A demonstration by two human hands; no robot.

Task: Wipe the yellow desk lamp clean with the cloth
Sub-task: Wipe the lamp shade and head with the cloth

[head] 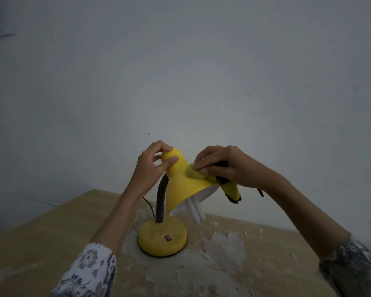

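The yellow desk lamp (181, 185) stands on the table with a round base (162, 237), a dark bendable neck (160, 202) and a cone shade tilted down to the right. A white bulb (196, 211) sticks out of the shade. My left hand (152, 166) grips the narrow top of the shade, thumb in front and fingers curled over it. My right hand (221, 163) holds a yellow-green cloth (194, 173) and presses it onto the upper side of the shade. A dark-edged end of the cloth hangs below my right wrist.
The wooden table (41, 239) has a worn top with flaking white patches (223, 245) around the lamp base. A thin black cord (149, 207) runs off behind the neck. A red switch (168, 238) sits on the base. A plain grey wall rises right behind the table.
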